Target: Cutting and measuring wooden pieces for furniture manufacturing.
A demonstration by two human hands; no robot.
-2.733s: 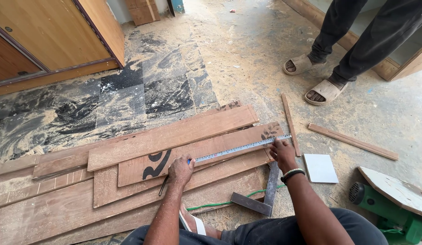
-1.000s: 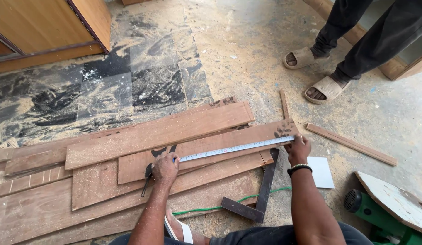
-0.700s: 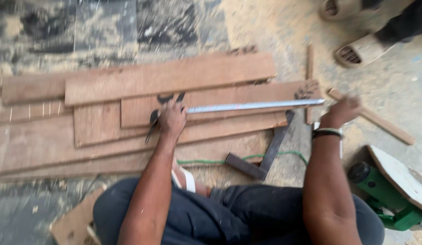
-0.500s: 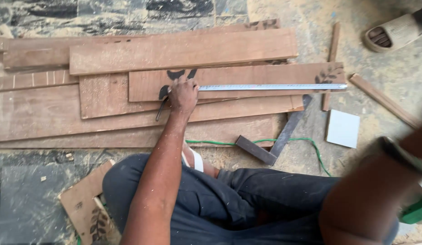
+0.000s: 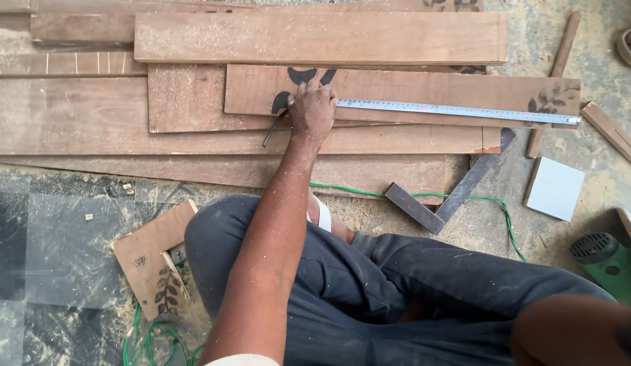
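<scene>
While the person sits on the floor in dark trousers (image 5: 397, 291), only a blurry bit of the right arm shows at the bottom right corner, so the right hand cannot be seen and nobody can tell if it holds anything. The left arm reaches forward over the knee. Near the left knee lies a small piece of card (image 5: 153, 254) with a leaf print, and a green wire (image 5: 485, 203) runs along the floor. Just past the wire lies a dark metal square (image 5: 451, 196). A white tile (image 5: 554, 188) lies to the right of it, and a green tool (image 5: 607, 261) sits at the right edge. Farther out, the left hand (image 5: 312, 108) presses flat on a wooden board (image 5: 424, 88), with the fingers bent down on the near end of a long steel ruler (image 5: 458, 112). The ruler lies flat along the board and runs to the right. More boards (image 5: 315, 37) lie side by side beyond it, all dusty with sawdust.
</scene>
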